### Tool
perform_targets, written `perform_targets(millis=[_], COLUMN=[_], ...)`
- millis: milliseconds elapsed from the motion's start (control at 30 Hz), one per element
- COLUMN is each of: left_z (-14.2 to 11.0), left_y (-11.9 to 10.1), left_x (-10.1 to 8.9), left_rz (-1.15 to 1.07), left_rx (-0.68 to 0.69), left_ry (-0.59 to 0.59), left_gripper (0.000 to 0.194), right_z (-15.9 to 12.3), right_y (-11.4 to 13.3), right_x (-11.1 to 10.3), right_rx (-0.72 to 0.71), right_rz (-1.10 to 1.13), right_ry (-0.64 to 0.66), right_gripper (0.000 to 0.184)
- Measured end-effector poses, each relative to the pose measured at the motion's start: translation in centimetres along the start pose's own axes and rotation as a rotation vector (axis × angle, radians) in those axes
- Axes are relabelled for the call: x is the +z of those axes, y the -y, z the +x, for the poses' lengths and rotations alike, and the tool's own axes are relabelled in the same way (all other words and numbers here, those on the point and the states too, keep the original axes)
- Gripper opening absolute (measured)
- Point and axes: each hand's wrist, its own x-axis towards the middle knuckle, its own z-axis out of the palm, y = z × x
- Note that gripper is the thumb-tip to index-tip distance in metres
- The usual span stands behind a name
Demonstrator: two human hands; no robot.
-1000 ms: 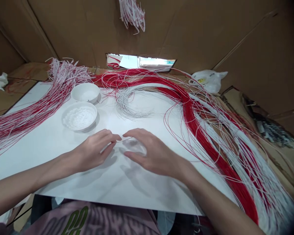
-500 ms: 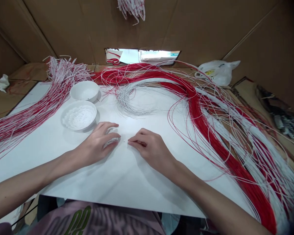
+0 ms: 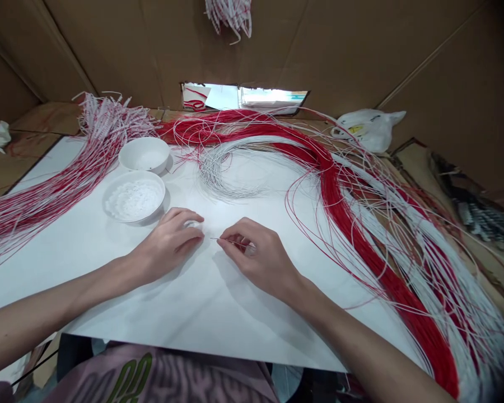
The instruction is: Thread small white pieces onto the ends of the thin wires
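My right hand [image 3: 260,252] pinches a thin wire [image 3: 214,239] between thumb and fingers, just above the white tabletop [image 3: 201,313]. The wire's short end points left toward my left hand [image 3: 168,240]. That hand is curled, thumb close to the forefinger, with a bit of something whitish showing between them; what it is cannot be made out. A narrow gap separates the two hands. Just beyond my left hand stands a white bowl [image 3: 162,193] of small white pieces [image 3: 132,198], and behind it a second white bowl [image 3: 124,157] with a few dark specks inside.
Red wires [image 3: 336,184] and white wires [image 3: 407,252] sweep along the back and right. A red-and-white bundle [image 3: 67,179] with pale, tag-like ends lies left. Cardboard walls [image 3: 340,50] enclose the back, with a cut-out slot [image 3: 273,96]. A plastic bag [image 3: 373,129] sits back right.
The thumb and fingers of my left hand have drawn closer together. My right hand has shifted very slightly, and more of the wire's end shows beyond its fingertips.
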Motion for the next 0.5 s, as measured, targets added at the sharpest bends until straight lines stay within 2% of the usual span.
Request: perform_targets(millis=[67, 133, 233, 333, 500], left_z=[0.2, 0.3, 0.3, 0.1, -0.3], left_y=[-0.6, -1.3, -2.2, -2.6, -2.8], left_x=[-0.5, -0.9, -1.4, -1.4, -1.2], left_rz=[-0.137, -0.341, -0.653, -0.842, -0.996], left_rx=[-0.089, -0.236, -0.4, -0.44, -0.506], left_ry=[-0.037, -0.059, -0.048, -0.032, 0.005], left_gripper=[0.012, 0.006, 0.004, 0.004, 0.005], right_z=[-0.2, -0.5, -1.1, -1.5, -1.8], right_y=[0.5, 1.0, 1.8, 2.5, 2.8], right_x=[-0.1, -0.2, -0.2, -0.1, 0.0], right_rx=[-0.051, -0.126, -0.214, -0.26, -0.288], right_rz=[0.031, 0.063, 0.095, 0.127, 0.161], right_ry=[-0.017, -0.044, -0.088, -0.104, -0.088], right_gripper=[0.006, 0.005, 0.008, 0.01, 0.011])
